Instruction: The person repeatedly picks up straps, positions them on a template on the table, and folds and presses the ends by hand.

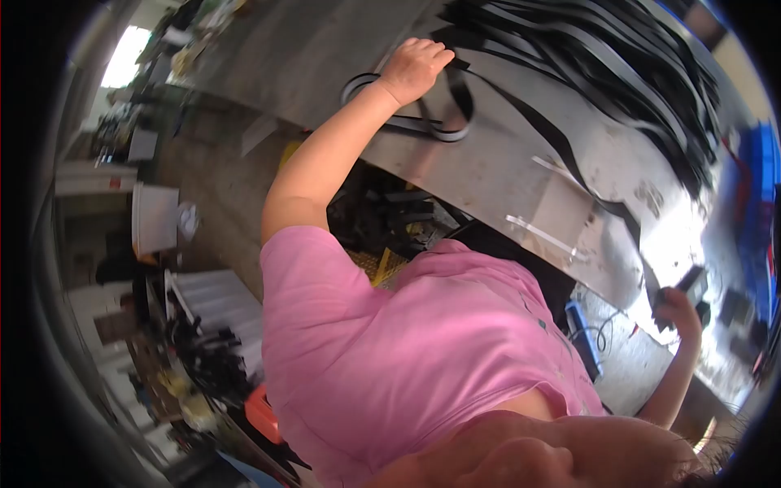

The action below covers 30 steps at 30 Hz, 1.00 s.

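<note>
My left hand [416,68] is closed around a black strap with a grey stripe, above the metal table [488,163]. A loop of the strap [461,122] hangs beside and below this hand. From there the black strap [541,122] runs across the tabletop to the right. At the far right, my right hand [680,312] has its fingers bent round the strap's other stretch, close to a small dark block-shaped device [693,283]. Glare and distance blur the fingertips there.
A large bundle of black and grey straps [602,73] lies across the table's far side. Blue bins [761,220] stand at the right edge. Dark scraps [382,211] lie below the table edge. A white box [154,218] stands at left.
</note>
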Each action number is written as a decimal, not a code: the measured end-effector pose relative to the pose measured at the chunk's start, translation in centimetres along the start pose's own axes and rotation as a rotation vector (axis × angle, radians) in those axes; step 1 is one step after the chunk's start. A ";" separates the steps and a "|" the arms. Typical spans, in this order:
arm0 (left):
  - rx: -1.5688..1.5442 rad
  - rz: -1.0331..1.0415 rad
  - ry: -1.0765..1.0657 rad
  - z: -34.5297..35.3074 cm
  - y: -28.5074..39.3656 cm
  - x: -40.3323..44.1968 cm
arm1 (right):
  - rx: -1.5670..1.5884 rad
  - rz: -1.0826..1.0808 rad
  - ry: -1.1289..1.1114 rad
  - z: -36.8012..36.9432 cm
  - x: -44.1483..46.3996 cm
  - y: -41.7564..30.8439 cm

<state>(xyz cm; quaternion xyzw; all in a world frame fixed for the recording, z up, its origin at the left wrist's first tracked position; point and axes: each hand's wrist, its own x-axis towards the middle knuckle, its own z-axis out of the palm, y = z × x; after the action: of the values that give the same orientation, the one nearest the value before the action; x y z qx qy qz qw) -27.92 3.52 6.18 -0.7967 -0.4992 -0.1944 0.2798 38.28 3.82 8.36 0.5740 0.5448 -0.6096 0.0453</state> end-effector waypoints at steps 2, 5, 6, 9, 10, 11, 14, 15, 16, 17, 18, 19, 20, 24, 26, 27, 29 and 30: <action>0.091 -0.009 -0.001 -2.3 -2.1 -2.3 | -0.145 0.125 -0.135 1.6 -0.4 -3.4; 0.014 -0.128 -0.001 -2.0 -5.2 -4.1 | -0.505 0.135 -0.067 1.2 1.1 -4.7; 0.086 -0.145 -0.027 -0.1 -4.8 -4.0 | -0.487 -0.144 -0.064 -2.1 2.8 -0.8; 0.243 -0.187 -0.176 1.9 -6.2 -3.4 | -0.485 -0.016 0.086 -3.5 3.5 -3.3; 0.247 -0.195 -0.164 3.2 -7.1 -2.9 | -0.335 -0.057 0.146 -4.7 4.2 -2.4; 0.261 -0.207 -0.158 4.6 -7.9 -2.2 | -0.320 -0.007 0.146 -5.6 4.8 -3.3; 0.286 -0.266 -0.154 7.3 -10.0 2.1 | 0.290 -0.210 0.278 -8.8 7.0 -3.3; 0.306 -0.312 -0.167 8.0 -10.5 3.9 | 0.395 -0.213 0.306 -10.1 7.7 -4.0; 0.320 -0.348 -0.211 8.6 -11.0 5.7 | 0.621 -0.295 0.301 -11.5 8.3 -4.0; 0.331 -0.382 -0.253 9.2 -11.7 7.4 | 0.927 -0.251 0.095 -15.2 10.2 -2.3; 0.324 -0.484 -0.376 9.5 -12.2 9.7 | 1.116 -0.362 0.168 -14.8 9.8 -3.8; 0.318 -0.495 -0.308 11.1 -13.7 10.6 | 1.218 -0.427 -0.134 -18.4 11.5 -2.3; 0.314 -0.506 -0.242 12.7 -15.2 11.4 | 1.351 -0.466 -0.035 -18.8 11.7 -3.2; 0.366 -0.550 -0.580 17.0 -14.8 14.3 | 1.577 -0.881 0.198 -18.6 16.2 -3.8; 0.363 -0.476 -0.608 17.6 -11.3 12.4 | 1.546 -0.621 0.382 -16.7 18.1 -4.5; 0.328 -0.461 -0.577 18.4 -10.9 11.4 | 1.563 -0.549 0.343 -15.6 19.0 -4.3; 0.226 -0.442 -0.499 18.0 -9.7 9.2 | 1.450 -0.476 0.225 -14.2 20.3 -2.7; 0.161 -0.440 -0.450 16.3 -8.2 8.6 | 1.330 -0.464 0.295 -12.9 20.4 -2.4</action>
<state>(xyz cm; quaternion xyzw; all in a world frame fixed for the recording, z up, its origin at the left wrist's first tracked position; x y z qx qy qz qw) -31.22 22.69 0.76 -0.6680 -0.7224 -0.0290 0.1761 38.15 25.62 -2.21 0.4260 0.1665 -0.7224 -0.5186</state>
